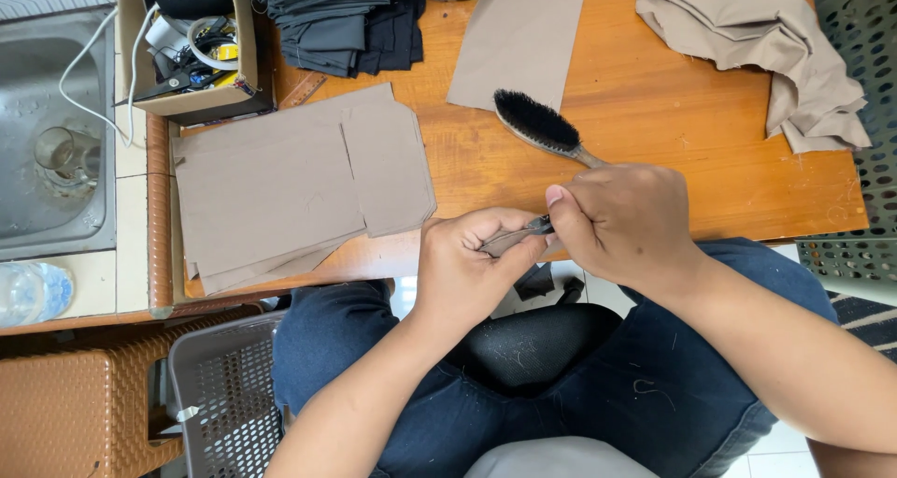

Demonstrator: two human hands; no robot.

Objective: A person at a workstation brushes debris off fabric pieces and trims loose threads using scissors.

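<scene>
Left hand: we are pinching our left hand (464, 265) fingers tight on a thin tan strip (505, 241).
Right hand: we are closing our right hand (619, 222) on a small dark tool (541, 226) touching it.
Strip: it is lying long from left to right, near the wooden table (654, 151) edge, above our lap.
Around: a black brush (540, 125) is lying just behind our hands; cardboard pieces (299, 184) are lying left, folded tan cloth (757, 39) far right.

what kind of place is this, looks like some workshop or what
Most likely a small sewing or tailoring workshop. On the wooden table lie flat cardboard pattern pieces, a stack of folded dark fabric and loose beige cloth. A box of tools sits beside them, and a black-bristled brush.
</scene>
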